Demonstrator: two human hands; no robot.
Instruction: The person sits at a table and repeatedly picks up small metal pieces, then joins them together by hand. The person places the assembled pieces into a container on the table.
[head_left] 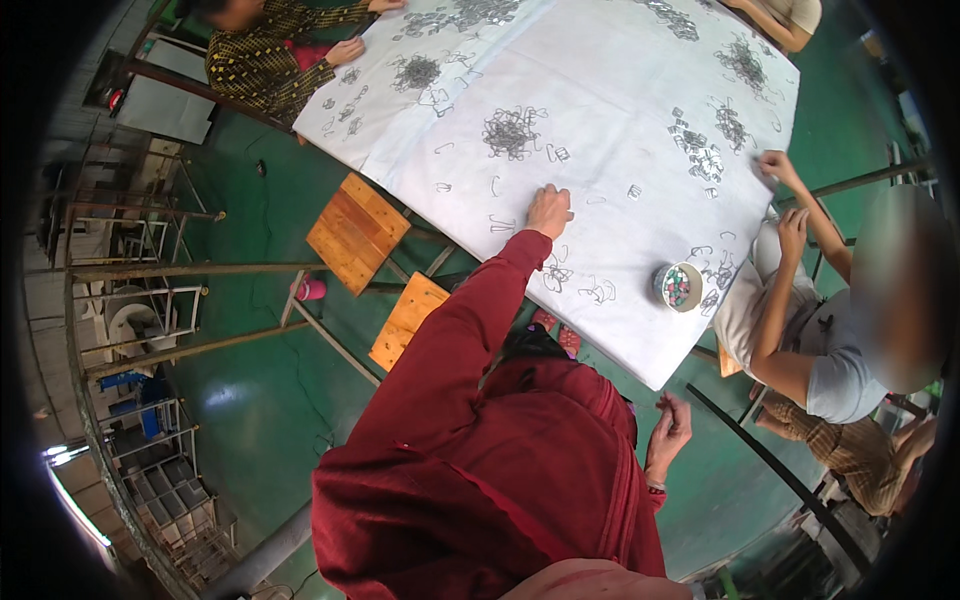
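Note:
My left hand (548, 212) reaches out over a table under a white cloth (620, 150), its fingers bent down onto the cloth among small loose wire pieces (556, 272). I cannot make out whether it grips one. A dark tangle of wire pieces (512, 132) lies just beyond it. My right hand (668, 430) hangs below the near table corner, fingers loosely curled and apart, with nothing visible in it. A small round bowl of coloured bits (680, 287) stands near the table edge to the right.
Three other people sit around the table: one at the right (820, 350), one at the far left (265, 60), one at the far right corner (790, 20). Two wooden stools (357, 232) (407, 320) stand on the green floor by a pink cup (312, 289). Metal racks (150, 320) line the left.

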